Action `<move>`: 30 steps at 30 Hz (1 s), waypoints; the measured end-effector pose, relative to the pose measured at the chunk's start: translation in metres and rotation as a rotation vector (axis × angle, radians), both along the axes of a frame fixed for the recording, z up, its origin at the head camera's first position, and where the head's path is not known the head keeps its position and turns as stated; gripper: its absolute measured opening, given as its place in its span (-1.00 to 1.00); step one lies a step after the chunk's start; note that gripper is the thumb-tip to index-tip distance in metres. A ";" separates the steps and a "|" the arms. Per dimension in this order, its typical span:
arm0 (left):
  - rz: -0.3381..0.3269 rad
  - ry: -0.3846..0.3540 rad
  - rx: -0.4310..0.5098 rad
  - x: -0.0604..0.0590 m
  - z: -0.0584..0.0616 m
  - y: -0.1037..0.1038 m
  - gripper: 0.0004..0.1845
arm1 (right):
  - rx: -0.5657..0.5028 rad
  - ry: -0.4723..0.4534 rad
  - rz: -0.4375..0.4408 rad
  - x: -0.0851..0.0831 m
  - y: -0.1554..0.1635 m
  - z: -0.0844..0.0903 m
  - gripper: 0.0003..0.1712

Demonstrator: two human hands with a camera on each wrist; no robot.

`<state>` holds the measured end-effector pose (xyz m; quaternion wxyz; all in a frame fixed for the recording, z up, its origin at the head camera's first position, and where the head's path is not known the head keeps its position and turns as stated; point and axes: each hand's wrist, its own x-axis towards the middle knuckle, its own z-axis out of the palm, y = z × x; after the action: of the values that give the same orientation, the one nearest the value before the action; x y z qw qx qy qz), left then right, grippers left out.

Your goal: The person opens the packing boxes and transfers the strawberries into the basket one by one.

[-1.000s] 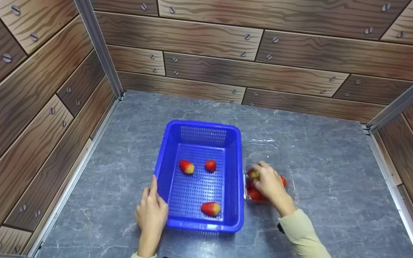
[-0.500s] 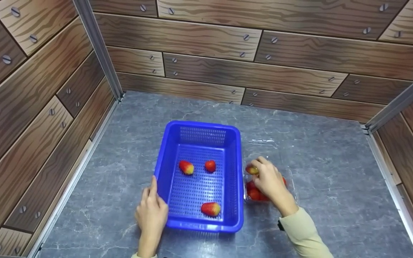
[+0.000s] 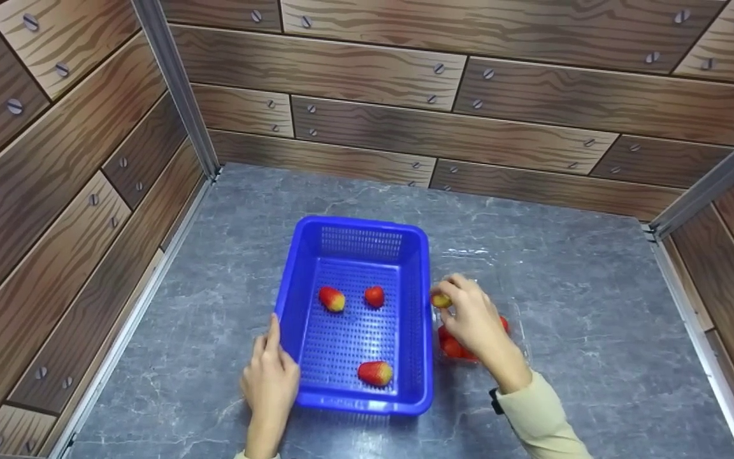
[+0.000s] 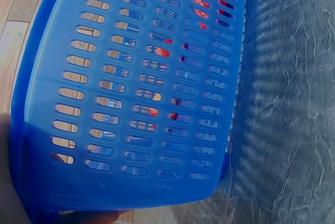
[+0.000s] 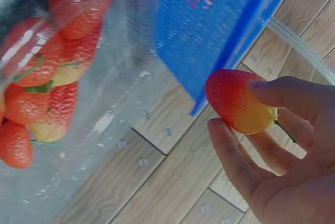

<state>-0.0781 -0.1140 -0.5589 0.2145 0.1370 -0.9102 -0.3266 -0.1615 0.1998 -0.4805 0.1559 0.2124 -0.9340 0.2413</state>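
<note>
Red and soft, the strawberry (image 5: 235,101) pinched lightly at its shoulders in my right hand (image 3: 478,322) hangs beside the blue basket (image 3: 415,331), whose near-left rim my left hand (image 3: 269,382) steadies with relaxed fingers.

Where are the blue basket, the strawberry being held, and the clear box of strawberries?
Basket (image 3: 417,331): head view, on its right wall.
Held strawberry (image 5: 233,101): right wrist view, on its red and yellow body between the fingertips.
Clear box (image 5: 112,114): right wrist view, on its transparent wall beside the berries.
</note>
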 end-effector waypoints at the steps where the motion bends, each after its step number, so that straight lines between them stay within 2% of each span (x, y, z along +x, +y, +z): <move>1: -0.001 -0.001 0.001 0.000 0.000 0.000 -0.35 | 0.000 0.008 0.007 0.001 -0.002 0.002 -0.59; 9: 0.002 0.007 -0.006 0.000 -0.001 0.000 -0.35 | -0.015 -0.014 0.063 0.008 -0.022 0.004 -0.56; 14: 0.002 -0.002 -0.009 0.000 -0.001 0.001 -0.35 | -0.007 -0.043 0.113 0.013 -0.036 -0.006 -0.58; 23: 0.006 -0.010 0.001 0.000 -0.001 0.000 -0.35 | 0.011 0.005 0.205 0.015 -0.052 -0.030 -0.61; 30: -0.001 0.000 0.002 0.000 0.000 0.000 -0.35 | 0.045 -0.040 0.220 0.016 -0.061 -0.040 -0.63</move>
<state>-0.0776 -0.1136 -0.5591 0.2142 0.1370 -0.9100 -0.3276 -0.1459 0.1387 -0.5202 0.1051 0.3123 -0.9131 0.2401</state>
